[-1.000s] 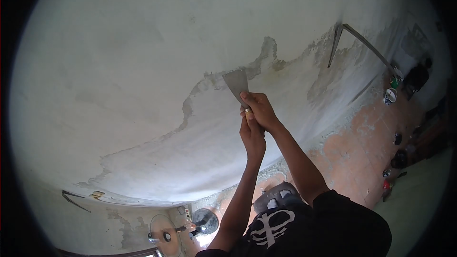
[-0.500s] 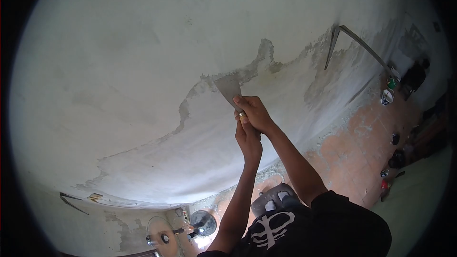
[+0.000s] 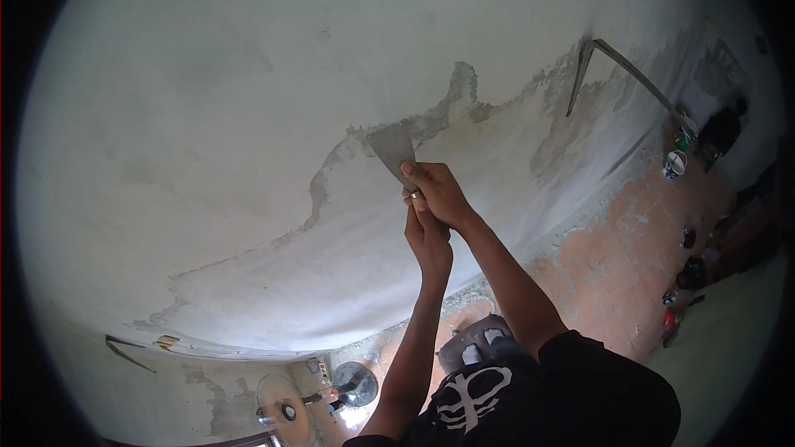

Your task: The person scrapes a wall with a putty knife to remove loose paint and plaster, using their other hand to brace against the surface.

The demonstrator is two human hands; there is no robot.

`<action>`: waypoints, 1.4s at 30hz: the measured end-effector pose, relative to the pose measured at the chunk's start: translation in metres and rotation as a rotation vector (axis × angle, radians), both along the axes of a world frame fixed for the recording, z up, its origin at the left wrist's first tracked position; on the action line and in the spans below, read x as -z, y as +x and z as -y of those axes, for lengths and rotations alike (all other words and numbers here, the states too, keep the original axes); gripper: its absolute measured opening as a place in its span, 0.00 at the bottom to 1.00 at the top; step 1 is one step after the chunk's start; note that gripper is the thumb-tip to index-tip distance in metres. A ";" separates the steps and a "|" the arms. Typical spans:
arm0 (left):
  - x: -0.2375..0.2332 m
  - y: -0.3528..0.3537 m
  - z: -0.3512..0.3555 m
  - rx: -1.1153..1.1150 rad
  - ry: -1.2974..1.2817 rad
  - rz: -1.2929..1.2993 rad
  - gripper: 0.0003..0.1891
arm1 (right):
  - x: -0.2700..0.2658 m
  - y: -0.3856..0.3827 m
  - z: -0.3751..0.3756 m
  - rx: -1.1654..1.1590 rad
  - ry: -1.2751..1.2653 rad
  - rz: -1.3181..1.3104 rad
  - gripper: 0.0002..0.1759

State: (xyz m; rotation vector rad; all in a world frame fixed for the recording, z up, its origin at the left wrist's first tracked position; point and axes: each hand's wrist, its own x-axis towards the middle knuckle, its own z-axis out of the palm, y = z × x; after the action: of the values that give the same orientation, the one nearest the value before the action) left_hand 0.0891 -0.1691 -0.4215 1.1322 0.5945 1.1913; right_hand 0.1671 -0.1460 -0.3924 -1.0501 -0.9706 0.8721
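Both my hands are closed on a putty knife with a wide flat metal blade. My left hand wraps the handle just below the brass-coloured ferrule. Above it, my right hand grips the upper handle, its thumb against the base of the blade. The blade's broad edge lies at the border of a peeled strip on the wall. Bare grey plaster shows along that ragged strip, with pale paint on either side.
A metal bracket juts from the wall at right. Below it, a white bucket stands on the debris-strewn tiled floor. My feet rest on a dark platform. A pedestal fan is at lower left, near a round dark stool.
The putty knife and both hands have shifted slightly left and up, the blade edge staying along the peeled strip. My grip is the same.
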 end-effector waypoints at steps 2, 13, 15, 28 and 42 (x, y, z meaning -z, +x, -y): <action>0.006 -0.003 -0.001 0.035 0.026 0.021 0.19 | 0.000 -0.004 0.005 0.010 0.029 -0.031 0.28; -0.002 0.000 0.001 0.045 0.035 -0.011 0.19 | -0.001 0.002 0.001 0.020 0.049 -0.013 0.29; -0.002 -0.001 0.003 0.043 0.048 -0.019 0.19 | -0.003 0.005 0.004 0.034 0.038 0.043 0.30; -0.002 0.009 0.004 0.038 0.028 0.048 0.19 | -0.005 0.010 0.003 0.030 0.017 0.065 0.30; -0.001 0.008 0.010 0.068 0.020 0.000 0.21 | -0.001 0.011 0.012 0.064 0.013 0.098 0.28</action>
State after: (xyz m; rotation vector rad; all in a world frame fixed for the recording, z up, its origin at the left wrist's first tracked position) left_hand 0.0971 -0.1795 -0.4208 1.1600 0.5412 1.1411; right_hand 0.1776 -0.1577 -0.3912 -1.1155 -1.0173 0.7665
